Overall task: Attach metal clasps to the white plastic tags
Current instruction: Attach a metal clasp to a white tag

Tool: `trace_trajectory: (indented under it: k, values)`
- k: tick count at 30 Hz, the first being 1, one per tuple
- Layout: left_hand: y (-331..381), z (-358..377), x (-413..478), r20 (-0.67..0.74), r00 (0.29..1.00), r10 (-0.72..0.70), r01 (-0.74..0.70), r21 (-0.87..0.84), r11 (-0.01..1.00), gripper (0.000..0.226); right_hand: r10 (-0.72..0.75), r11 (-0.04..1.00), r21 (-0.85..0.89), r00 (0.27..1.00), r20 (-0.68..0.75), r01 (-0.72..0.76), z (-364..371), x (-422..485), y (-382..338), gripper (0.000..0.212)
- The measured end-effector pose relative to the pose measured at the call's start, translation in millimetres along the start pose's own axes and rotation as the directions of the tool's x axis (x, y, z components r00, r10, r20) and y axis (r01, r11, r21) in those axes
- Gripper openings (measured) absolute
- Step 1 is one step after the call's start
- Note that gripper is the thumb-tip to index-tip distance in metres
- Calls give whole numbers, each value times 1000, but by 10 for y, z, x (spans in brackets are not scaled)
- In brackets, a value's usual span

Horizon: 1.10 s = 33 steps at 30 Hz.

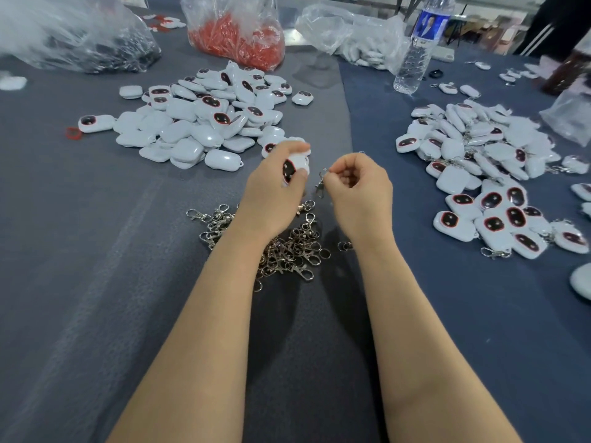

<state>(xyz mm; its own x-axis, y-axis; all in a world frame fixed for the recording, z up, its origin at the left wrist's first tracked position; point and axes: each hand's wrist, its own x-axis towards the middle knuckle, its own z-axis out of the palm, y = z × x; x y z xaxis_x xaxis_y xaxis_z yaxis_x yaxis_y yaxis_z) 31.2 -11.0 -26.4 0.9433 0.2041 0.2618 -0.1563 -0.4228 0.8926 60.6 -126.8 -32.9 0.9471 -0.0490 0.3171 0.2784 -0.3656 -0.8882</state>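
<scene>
The left hand (275, 183) is curling its fingers around a white tag (295, 169), a small rounded square with a dark oval ringed in red on its face, and that face is pointing toward 4 o'clock. The right hand (358, 183) is pinching a silver clasp (320, 183) at its top ring, so its long side is hanging straight from 12 to 6 o'clock. Both are sitting in the middle, just above the clasp pile (287, 247) on the table (96, 282).
</scene>
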Motion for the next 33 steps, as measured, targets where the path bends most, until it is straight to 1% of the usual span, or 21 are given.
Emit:
trace_trajectory:
  k: [2,4,7,12,17,22,26,29,33]
  values:
    - [10,0,-4,-14,999,-41,39,-98,994,35,22,1000,-10,999,-39,-22,-7,9,7,21]
    - [16,17,0,-5,996,-88,86,-138,987,28,34,999,-7,998,-53,-35,-8,10,6,17]
    - [18,36,3,34,994,-102,105,-87,991,19,22,1000,-19,998,-51,-23,-4,11,-2,16]
    - [4,47,-6,43,997,-71,72,-22,997,18,8,999,-33,1000,-19,-8,12,-6,-11,14]
    - [-12,61,-2,18,997,-78,78,-36,996,18,2,999,-37,1000,-1,-2,24,-16,-15,14]
    - [-51,73,14,-21,998,-56,56,12,998,21,-13,998,-56,1000,14,14,46,-26,-4,13]
    - [-65,73,9,-43,998,-40,42,39,998,20,-63,993,-95,997,35,66,72,-44,3,13]
    - [-70,73,4,-42,999,-31,34,63,997,18,-94,987,-122,994,57,101,86,-61,5,9]
    - [-80,76,0,-33,999,-29,32,94,995,16,-129,956,-252,986,106,152,103,-55,12,5]
